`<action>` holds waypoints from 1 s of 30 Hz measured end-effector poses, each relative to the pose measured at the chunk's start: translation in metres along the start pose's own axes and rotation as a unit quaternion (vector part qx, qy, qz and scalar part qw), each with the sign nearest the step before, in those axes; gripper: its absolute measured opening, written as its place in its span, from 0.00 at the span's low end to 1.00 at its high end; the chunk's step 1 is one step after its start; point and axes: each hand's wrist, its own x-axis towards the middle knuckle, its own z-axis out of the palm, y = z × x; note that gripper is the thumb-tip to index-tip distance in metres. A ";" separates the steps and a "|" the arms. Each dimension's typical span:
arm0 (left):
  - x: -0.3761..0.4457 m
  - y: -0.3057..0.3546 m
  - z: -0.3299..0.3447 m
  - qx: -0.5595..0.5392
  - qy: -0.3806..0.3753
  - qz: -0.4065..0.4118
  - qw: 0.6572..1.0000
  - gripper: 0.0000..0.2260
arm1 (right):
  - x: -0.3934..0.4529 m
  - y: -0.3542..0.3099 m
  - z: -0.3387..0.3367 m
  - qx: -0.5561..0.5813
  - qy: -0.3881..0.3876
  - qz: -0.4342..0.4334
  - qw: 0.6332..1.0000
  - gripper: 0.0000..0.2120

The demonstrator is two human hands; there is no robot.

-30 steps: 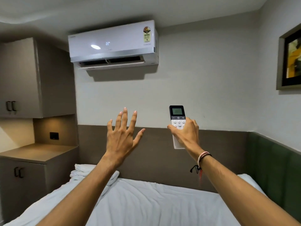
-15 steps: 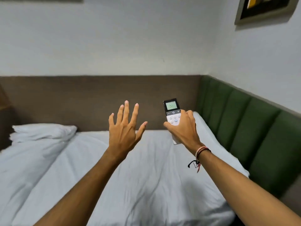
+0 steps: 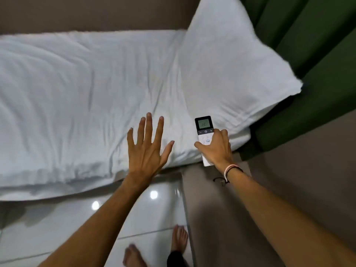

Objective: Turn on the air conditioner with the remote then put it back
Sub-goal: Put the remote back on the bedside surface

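My right hand [image 3: 215, 149] grips a white remote [image 3: 204, 130] with a dark top and a lit screen that reads 22. The remote sits over the near right corner of the white bed [image 3: 77, 83], its lower end past the bed's edge. My left hand [image 3: 147, 149] hovers flat over the bed's near edge, fingers spread, holding nothing. The air conditioner is out of view.
A white pillow [image 3: 231, 70] lies at the bed's right end against a green padded headboard [image 3: 308, 54]. Glossy white floor tiles [image 3: 57, 224] and my bare feet [image 3: 179, 239] are below. A brown surface [image 3: 279, 170] lies to the right of the tiles.
The view has swung down from the wall and air conditioner to the bed and floor. Both hands have lowered with it; the remote stays in my right hand.
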 end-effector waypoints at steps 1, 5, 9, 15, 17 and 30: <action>-0.010 0.004 0.022 -0.002 -0.012 0.002 1.000 0.32 | 0.000 0.017 0.014 -0.006 -0.006 0.011 1.000 0.26; -0.058 0.021 0.110 -0.018 -0.079 0.007 0.997 0.33 | -0.009 0.100 0.075 -0.032 -0.028 0.068 0.997 0.24; -0.091 0.026 0.169 -0.031 -0.112 0.018 0.993 0.34 | -0.017 0.165 0.120 -0.072 -0.067 0.093 0.991 0.24; -0.117 0.033 0.226 0.000 -0.095 0.018 0.995 0.33 | -0.027 0.219 0.171 -0.123 -0.086 0.121 0.981 0.25; -0.123 0.033 0.237 -0.003 -0.102 0.009 0.995 0.33 | -0.028 0.226 0.181 -0.148 -0.079 0.121 0.978 0.26; -0.137 0.032 0.252 0.007 -0.128 -0.010 0.992 0.33 | -0.029 0.240 0.206 -0.170 -0.085 0.159 0.969 0.32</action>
